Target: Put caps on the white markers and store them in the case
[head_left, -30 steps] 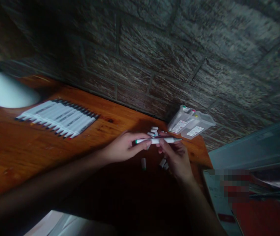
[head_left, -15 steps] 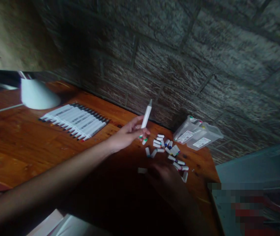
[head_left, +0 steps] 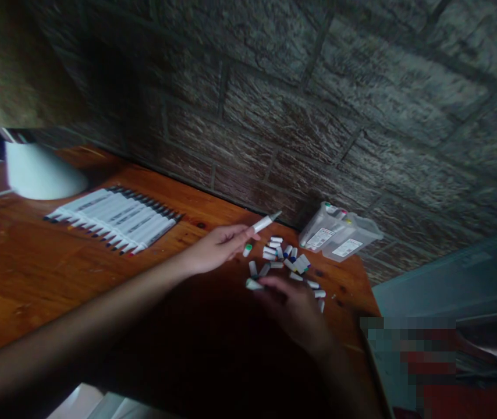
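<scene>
My left hand (head_left: 226, 244) is closed around a white marker (head_left: 263, 224), whose grey tip points up and to the right. Lower down, the fingers of my right hand (head_left: 294, 299) pinch a white marker cap (head_left: 254, 284) above the wooden table. Several loose white caps (head_left: 301, 263) with coloured ends lie scattered beyond my right hand. One cap with a green end (head_left: 247, 250) rests just below the left hand's fingers. To the left, several white markers (head_left: 115, 218) lie side by side in a row.
Two clear plastic cases (head_left: 347, 244) with labels stand at the table's back right, some markers inside one. A lamp with a white base (head_left: 43, 171) stands at the far left. A brick wall (head_left: 248, 110) runs behind the wooden table (head_left: 213, 297).
The marker in my left hand has tipped from nearly upright to slanting right. My right hand has turned, and the cap in its fingers shows more clearly. The view has shifted slightly.
</scene>
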`<move>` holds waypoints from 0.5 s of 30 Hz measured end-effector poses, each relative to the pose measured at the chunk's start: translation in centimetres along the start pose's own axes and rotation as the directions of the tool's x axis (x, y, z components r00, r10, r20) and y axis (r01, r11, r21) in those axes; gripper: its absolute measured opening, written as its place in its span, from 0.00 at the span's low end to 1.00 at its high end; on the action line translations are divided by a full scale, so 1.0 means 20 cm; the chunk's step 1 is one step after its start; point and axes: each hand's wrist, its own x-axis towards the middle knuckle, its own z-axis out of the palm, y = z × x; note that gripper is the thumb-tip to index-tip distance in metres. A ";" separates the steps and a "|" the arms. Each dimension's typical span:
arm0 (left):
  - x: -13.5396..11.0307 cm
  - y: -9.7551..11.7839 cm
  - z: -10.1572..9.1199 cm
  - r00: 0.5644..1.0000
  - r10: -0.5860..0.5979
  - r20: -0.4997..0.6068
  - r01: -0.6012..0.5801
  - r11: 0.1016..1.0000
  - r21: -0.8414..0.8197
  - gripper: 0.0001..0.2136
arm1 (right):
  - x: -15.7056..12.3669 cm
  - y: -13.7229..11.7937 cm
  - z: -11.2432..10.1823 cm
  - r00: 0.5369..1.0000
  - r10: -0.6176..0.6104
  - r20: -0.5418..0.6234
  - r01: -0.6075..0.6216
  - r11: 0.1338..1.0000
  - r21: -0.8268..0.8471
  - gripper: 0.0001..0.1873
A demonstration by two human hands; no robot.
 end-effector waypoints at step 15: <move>-0.05 0.02 0.03 0.960 0.205 0.191 -0.280 0.734 0.618 0.13 | 0.05 0.09 -0.19 0.876 0.303 -0.375 -0.082 0.860 0.503 0.16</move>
